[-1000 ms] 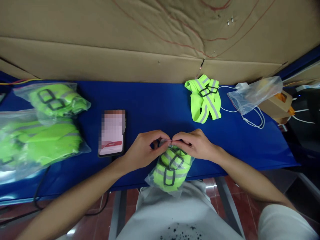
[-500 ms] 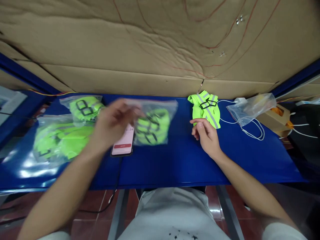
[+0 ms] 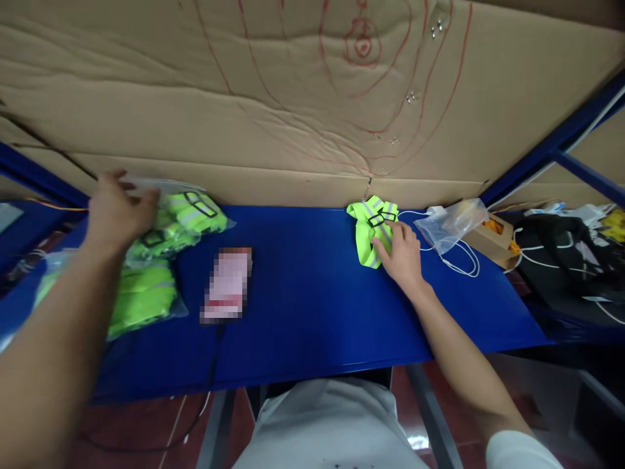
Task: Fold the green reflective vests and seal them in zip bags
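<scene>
My left hand (image 3: pixel 122 208) is over the bagged vests at the left, thumb and fingers apart at the upper edge of a clear zip bag (image 3: pixel 215 225). Inside that bag is a folded neon-yellow reflective vest with a black buckle. It lies against another bagged vest, and a larger bag of neon fabric (image 3: pixel 146 293) is nearer me, partly behind my left forearm. At the right, my right hand (image 3: pixel 403 254) rests on a loose reflective vest (image 3: pixel 366 238) with grey stripes and black buckles. Its thumb and fingertips touch the fabric but stand apart.
A phone (image 3: pixel 227 283), pixelated, lies left of centre on the blue table (image 3: pixel 303 286), with a cable running off the front edge. To the right are an empty clear bag (image 3: pixel 452 225), white cables and a cardboard box (image 3: pixel 493 241). A cardboard panel (image 3: pixel 146 124) stands behind.
My left hand has carried the bagged vest left, from the middle of the table onto the other bags. My right hand has moved forward onto the loose vest. The view has shifted.
</scene>
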`<control>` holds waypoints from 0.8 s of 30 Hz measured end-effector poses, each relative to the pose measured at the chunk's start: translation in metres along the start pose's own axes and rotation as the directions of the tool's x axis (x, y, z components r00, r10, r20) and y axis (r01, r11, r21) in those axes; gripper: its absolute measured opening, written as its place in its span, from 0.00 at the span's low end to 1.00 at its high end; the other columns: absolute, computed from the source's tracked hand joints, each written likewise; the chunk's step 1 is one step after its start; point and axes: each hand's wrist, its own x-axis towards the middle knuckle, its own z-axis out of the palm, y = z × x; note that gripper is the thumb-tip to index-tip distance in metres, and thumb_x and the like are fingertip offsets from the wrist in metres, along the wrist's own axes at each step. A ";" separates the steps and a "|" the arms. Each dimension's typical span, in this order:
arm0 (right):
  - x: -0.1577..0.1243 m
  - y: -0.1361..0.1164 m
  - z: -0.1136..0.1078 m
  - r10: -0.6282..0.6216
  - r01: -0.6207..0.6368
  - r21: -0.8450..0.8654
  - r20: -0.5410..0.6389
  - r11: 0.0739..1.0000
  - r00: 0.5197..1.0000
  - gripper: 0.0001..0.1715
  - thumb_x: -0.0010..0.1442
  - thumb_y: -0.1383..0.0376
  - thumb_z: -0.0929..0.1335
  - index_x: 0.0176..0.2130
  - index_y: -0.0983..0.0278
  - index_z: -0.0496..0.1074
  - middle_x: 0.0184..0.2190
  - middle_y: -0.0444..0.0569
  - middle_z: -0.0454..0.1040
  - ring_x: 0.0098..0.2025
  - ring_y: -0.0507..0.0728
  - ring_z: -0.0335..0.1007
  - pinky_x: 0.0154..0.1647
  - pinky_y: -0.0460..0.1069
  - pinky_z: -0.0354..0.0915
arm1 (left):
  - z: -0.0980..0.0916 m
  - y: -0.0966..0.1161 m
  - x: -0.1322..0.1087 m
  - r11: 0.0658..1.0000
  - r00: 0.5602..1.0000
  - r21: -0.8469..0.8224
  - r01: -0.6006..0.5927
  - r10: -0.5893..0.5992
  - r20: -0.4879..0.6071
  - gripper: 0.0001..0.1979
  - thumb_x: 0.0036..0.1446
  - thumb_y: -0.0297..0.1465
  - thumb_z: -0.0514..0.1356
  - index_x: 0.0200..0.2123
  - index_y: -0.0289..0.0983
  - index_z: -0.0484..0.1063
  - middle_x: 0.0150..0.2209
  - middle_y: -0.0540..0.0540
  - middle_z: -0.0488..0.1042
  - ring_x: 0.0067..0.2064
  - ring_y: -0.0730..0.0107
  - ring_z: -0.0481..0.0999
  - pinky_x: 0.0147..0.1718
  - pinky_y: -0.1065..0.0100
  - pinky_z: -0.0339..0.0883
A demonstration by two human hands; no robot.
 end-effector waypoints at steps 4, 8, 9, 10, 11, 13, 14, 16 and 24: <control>0.000 0.014 0.009 0.044 -0.033 -0.231 0.039 0.972 0.998 0.45 0.67 0.39 0.63 0.66 0.70 0.66 0.62 0.69 0.68 0.61 0.76 0.63 0.57 0.67 0.62 | 0.037 0.045 -0.022 0.905 0.952 0.422 -0.049 0.170 -0.254 0.36 0.63 0.51 0.64 0.69 0.45 0.60 0.69 0.54 0.67 0.74 0.39 0.50 0.68 0.40 0.43; -0.007 0.000 0.013 -0.035 0.044 -0.161 0.059 0.986 0.998 0.38 0.71 0.43 0.61 0.61 0.68 0.72 0.61 0.68 0.69 0.61 0.76 0.61 0.58 0.68 0.58 | 0.131 0.084 -0.050 0.961 1.000 0.276 -0.009 0.008 0.005 0.30 0.64 0.48 0.60 0.63 0.39 0.67 0.57 0.43 0.76 0.56 0.52 0.77 0.53 0.53 0.69; -0.009 -0.006 0.014 -0.059 0.068 -0.118 0.081 0.991 0.995 0.35 0.72 0.45 0.60 0.61 0.68 0.72 0.61 0.68 0.69 0.61 0.76 0.61 0.58 0.69 0.58 | 0.160 0.091 -0.057 0.983 0.991 0.177 0.041 -0.063 0.118 0.30 0.64 0.48 0.59 0.62 0.36 0.67 0.56 0.39 0.77 0.52 0.55 0.79 0.50 0.55 0.72; -0.012 -0.012 0.015 -0.090 0.098 -0.073 0.111 0.993 0.990 0.33 0.74 0.48 0.59 0.61 0.68 0.73 0.60 0.68 0.70 0.60 0.75 0.62 0.58 0.68 0.58 | 0.188 0.097 -0.061 0.989 0.958 0.086 0.122 -0.140 0.248 0.32 0.64 0.49 0.59 0.64 0.35 0.65 0.56 0.35 0.76 0.51 0.55 0.79 0.48 0.55 0.73; -0.015 -0.017 0.016 -0.130 0.136 -0.027 0.148 0.990 0.980 0.30 0.75 0.51 0.58 0.60 0.68 0.74 0.59 0.66 0.71 0.60 0.73 0.63 0.58 0.67 0.59 | 0.213 0.102 -0.063 0.980 0.920 0.023 0.200 -0.195 0.341 0.35 0.64 0.50 0.59 0.66 0.34 0.62 0.58 0.32 0.74 0.52 0.54 0.79 0.48 0.55 0.74; -0.019 -0.025 0.018 -0.235 0.227 0.059 0.233 0.972 0.944 0.26 0.76 0.56 0.57 0.56 0.65 0.77 0.56 0.61 0.75 0.56 0.68 0.68 0.57 0.64 0.62 | 0.250 0.109 -0.059 0.980 0.910 0.016 0.200 -0.192 0.369 0.41 0.61 0.53 0.61 0.68 0.33 0.59 0.63 0.28 0.70 0.60 0.48 0.75 0.55 0.52 0.71; -0.021 -0.027 0.018 -0.292 0.273 0.108 0.274 0.956 0.916 0.24 0.76 0.58 0.58 0.55 0.64 0.77 0.55 0.59 0.76 0.55 0.66 0.70 0.56 0.62 0.65 | 0.262 0.111 -0.055 0.979 0.911 0.036 0.201 -0.200 0.360 0.47 0.58 0.53 0.64 0.70 0.32 0.55 0.66 0.26 0.65 0.65 0.43 0.69 0.61 0.47 0.66; -0.021 -0.027 0.017 -0.400 0.347 0.207 0.331 0.915 0.855 0.20 0.74 0.64 0.60 0.54 0.63 0.78 0.55 0.56 0.78 0.54 0.63 0.73 0.56 0.59 0.68 | 0.271 0.113 -0.044 0.970 0.905 0.185 0.159 -0.218 0.365 0.55 0.53 0.56 0.67 0.73 0.34 0.50 0.70 0.24 0.57 0.71 0.34 0.58 0.66 0.37 0.53; -0.002 -0.003 0.002 -0.422 0.344 0.303 0.250 0.889 0.871 0.34 0.61 0.81 0.57 0.57 0.61 0.76 0.56 0.51 0.78 0.59 0.59 0.74 0.61 0.57 0.67 | 0.255 0.108 -0.054 0.850 0.855 0.475 -0.228 -0.059 0.515 0.35 0.61 0.46 0.65 0.67 0.39 0.66 0.68 0.28 0.64 0.68 0.31 0.64 0.63 0.35 0.55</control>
